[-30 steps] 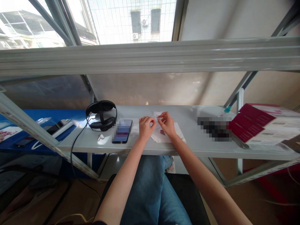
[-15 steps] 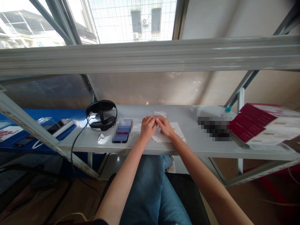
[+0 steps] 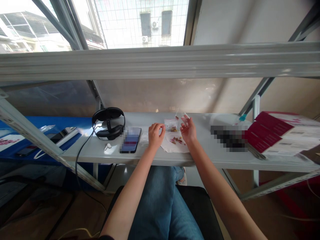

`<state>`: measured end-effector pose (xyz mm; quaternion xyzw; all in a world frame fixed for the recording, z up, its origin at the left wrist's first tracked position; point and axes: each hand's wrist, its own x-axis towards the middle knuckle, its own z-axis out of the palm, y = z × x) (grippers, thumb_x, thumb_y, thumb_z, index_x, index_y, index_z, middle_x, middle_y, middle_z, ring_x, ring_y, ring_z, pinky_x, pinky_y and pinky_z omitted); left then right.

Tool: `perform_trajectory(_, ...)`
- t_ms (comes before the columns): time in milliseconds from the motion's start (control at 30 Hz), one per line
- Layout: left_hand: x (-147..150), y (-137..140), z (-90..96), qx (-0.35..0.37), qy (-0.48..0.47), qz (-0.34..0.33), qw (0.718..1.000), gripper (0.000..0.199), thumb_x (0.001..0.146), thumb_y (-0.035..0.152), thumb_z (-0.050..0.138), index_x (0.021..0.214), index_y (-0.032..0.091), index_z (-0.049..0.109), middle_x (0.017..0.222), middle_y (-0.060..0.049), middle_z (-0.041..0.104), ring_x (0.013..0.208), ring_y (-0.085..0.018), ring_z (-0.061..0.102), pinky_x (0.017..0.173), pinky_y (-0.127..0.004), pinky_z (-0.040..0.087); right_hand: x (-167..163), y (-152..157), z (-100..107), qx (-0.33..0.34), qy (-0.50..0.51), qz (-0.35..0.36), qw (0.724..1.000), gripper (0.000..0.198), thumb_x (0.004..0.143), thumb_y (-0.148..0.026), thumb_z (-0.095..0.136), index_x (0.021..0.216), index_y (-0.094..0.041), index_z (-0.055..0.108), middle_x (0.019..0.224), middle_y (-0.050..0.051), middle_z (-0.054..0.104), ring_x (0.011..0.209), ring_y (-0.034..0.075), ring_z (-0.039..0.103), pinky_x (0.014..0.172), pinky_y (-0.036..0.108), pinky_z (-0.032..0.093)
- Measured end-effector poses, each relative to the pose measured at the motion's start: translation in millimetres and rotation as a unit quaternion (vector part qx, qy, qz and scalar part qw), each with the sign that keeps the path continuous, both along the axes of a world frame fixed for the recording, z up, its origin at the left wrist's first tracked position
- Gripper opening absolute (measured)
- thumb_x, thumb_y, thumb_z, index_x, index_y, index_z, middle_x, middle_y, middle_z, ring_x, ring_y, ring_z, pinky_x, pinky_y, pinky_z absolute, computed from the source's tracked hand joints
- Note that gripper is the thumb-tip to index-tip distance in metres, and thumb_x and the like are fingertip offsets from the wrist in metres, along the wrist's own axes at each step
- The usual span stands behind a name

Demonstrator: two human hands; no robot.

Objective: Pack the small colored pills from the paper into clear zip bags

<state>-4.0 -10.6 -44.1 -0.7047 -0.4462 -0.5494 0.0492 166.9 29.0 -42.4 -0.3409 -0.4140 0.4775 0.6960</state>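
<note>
My left hand is over the left edge of a white sheet, thumb and fingertips pinched together; whatever is between them is too small to make out. To its right, my right hand is raised with the palm turned inward and the fingers half curled. A pale sliver shows at its fingertips, too blurred to name. Left of those fingertips is a small reddish piece with a thin pale line rising from it. Several small red and yellow pieces lie on the sheet. Behind it lies a clear bag holding similar pieces.
A phone, white earbuds and a black headset with a cable are on the left of the grey shelf. Maroon-and-white boxes stand at the right. A metal beam crosses above.
My hands were together over the sheet and have parted. The right hand moved right and up, turning its palm inward; the left shifted slightly left. The small pieces and the bag now show.
</note>
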Motion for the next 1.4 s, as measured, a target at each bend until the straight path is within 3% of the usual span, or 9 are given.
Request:
perform_trajectory(267,0,0,0.2,-0.003,-0.008,-0.001,1.0,0.013,0.085,0.024,0.045,0.083,0.019,0.057,0.079,-0.003,0.059,0.075,-0.015,0.052,0.074,-0.029,0.036,14,-2,-2,0.064,0.062,0.035,0.995,0.035,0.082,-0.054,0.04,0.105,-0.034,0.057,0.096,0.0,0.063,0.053,0.008,0.048,0.046,0.022,0.044)
perform_trajectory(467,0,0,0.5,-0.002,-0.01,0.0,1.0,0.012,0.085,0.023,0.046,0.084,0.019,0.057,0.079,-0.003,0.059,0.075,-0.015,0.052,0.075,-0.029,0.036,6,-5,4,0.026,0.037,0.072,0.996,0.034,0.082,-0.053,0.041,0.101,-0.032,0.06,0.097,0.0,0.063,0.049,0.007,0.045,0.045,0.022,0.044)
perform_trajectory(700,0,0,0.3,-0.005,-0.015,0.0,1.0,0.012,0.085,0.024,0.045,0.084,0.019,0.057,0.079,-0.003,0.059,0.075,-0.015,0.052,0.075,-0.029,0.036,11,-6,5,0.052,0.012,0.059,0.997,0.039,0.083,-0.055,0.037,0.107,-0.033,0.058,0.093,0.0,0.065,0.051,0.009,0.049,0.047,0.024,0.044)
perform_trajectory(833,-1,1,-0.1,-0.004,-0.017,-0.001,1.0,0.012,0.085,0.024,0.046,0.084,0.019,0.057,0.079,-0.003,0.059,0.075,-0.015,0.052,0.075,-0.029,0.037,-5,-9,3,-0.003,-0.052,0.097,0.994,0.044,0.08,-0.057,0.042,0.098,-0.023,0.063,0.094,0.005,0.067,0.046,0.008,0.051,0.043,0.024,0.042)
perform_trajectory(967,-2,2,-0.8,0.002,-0.041,0.009,0.999,0.012,0.085,0.024,0.046,0.084,0.019,0.057,0.076,-0.002,0.058,0.073,-0.014,0.052,0.074,-0.028,0.037,-21,-16,6,0.007,-0.136,0.119,0.984,0.043,0.078,-0.056,0.049,0.089,-0.017,0.066,0.096,0.008,0.067,0.048,0.009,0.054,0.044,0.022,0.042)
perform_trajectory(1100,-3,4,-1.4,0.008,-0.057,0.024,0.998,0.012,0.085,0.024,0.046,0.084,0.019,0.057,0.074,-0.002,0.057,0.072,-0.014,0.051,0.073,-0.028,0.038,-8,-14,10,0.03,0.075,0.155,0.985,0.033,0.081,-0.05,0.048,0.09,-0.023,0.065,0.097,0.002,0.067,0.046,0.005,0.051,0.042,0.019,0.042)
perform_trajectory(1200,-3,4,-1.4,0.006,-0.056,0.024,0.998,0.013,0.085,0.023,0.045,0.084,0.019,0.057,0.075,-0.002,0.057,0.072,-0.014,0.051,0.073,-0.028,0.038,7,-9,9,0.02,0.249,0.146,0.957,0.022,0.086,-0.038,0.043,0.094,-0.028,0.062,0.091,-0.004,0.068,0.046,0.003,0.05,0.042,0.015,0.043)
perform_trajectory(1333,-3,3,-1.4,0.003,-0.054,0.021,0.998,0.013,0.085,0.023,0.045,0.084,0.019,0.057,0.075,-0.002,0.057,0.072,-0.013,0.051,0.073,-0.028,0.038,10,-8,7,-0.044,0.282,0.194,0.938,0.025,0.09,-0.033,0.037,0.093,-0.026,0.061,0.078,-0.004,0.069,0.043,0.005,0.048,0.041,0.015,0.043)
perform_trajectory(1400,-2,4,-1.6,0.001,-0.055,0.02,0.998,0.013,0.085,0.023,0.045,0.084,0.018,0.057,0.075,-0.002,0.057,0.071,-0.013,0.051,0.073,-0.028,0.037,9,-9,7,-0.037,0.284,0.214,0.934,0.025,0.09,-0.032,0.036,0.094,-0.026,0.06,0.08,-0.004,0.069,0.043,0.004,0.048,0.042,0.015,0.043)
